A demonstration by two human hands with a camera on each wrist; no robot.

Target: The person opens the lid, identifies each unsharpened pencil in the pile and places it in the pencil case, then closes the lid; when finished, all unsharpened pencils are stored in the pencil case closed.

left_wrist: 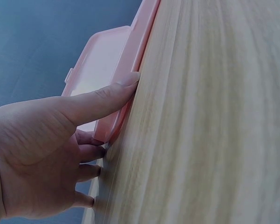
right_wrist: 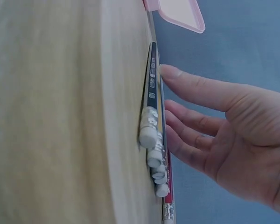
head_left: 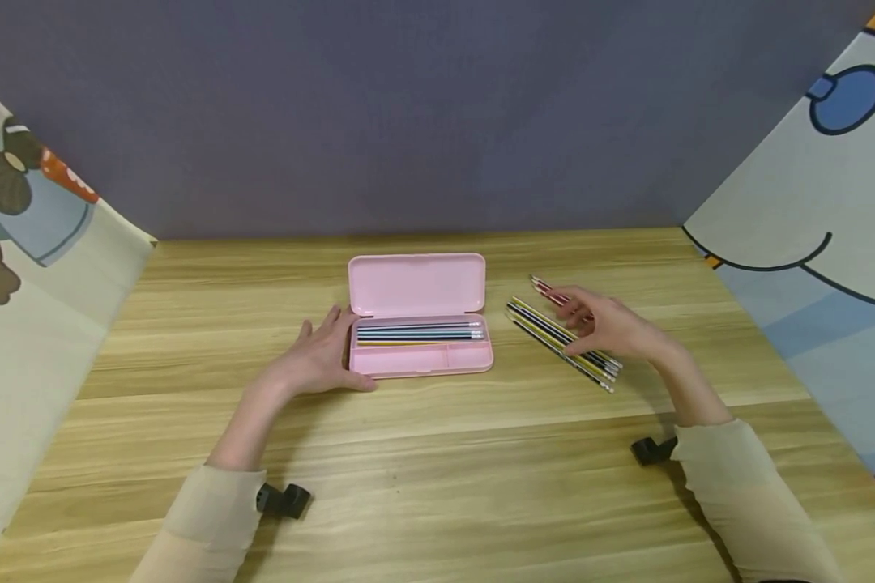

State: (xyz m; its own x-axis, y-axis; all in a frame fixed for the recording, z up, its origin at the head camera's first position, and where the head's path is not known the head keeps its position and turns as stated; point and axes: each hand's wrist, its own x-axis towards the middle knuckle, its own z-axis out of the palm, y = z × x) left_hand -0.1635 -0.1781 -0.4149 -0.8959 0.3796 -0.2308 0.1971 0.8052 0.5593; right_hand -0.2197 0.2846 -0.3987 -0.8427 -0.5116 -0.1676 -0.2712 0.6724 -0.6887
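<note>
A pink pencil case (head_left: 421, 285) lies with its lid up; striped pencils (head_left: 419, 333) fill its long rear compartment. My left hand (head_left: 319, 356) rests at the case's left end, thumb along the front edge; in the left wrist view the thumb of that hand (left_wrist: 42, 149) touches the pink wall. Right of the case, my right hand (head_left: 612, 325) spreads its fingers over a row of black and yellow pencils (head_left: 554, 334), with red pencils (head_left: 543, 285) just behind. The right wrist view shows the hand (right_wrist: 242, 135) beside the eraser ends (right_wrist: 148, 137), fingertips partly hidden behind the pencils.
The wood-grain table (head_left: 408, 470) runs to a dark grey panel (head_left: 408, 121) at the back. Cartoon-printed panels stand at the left (head_left: 36, 243) and right (head_left: 831, 186). A black device is on each wrist.
</note>
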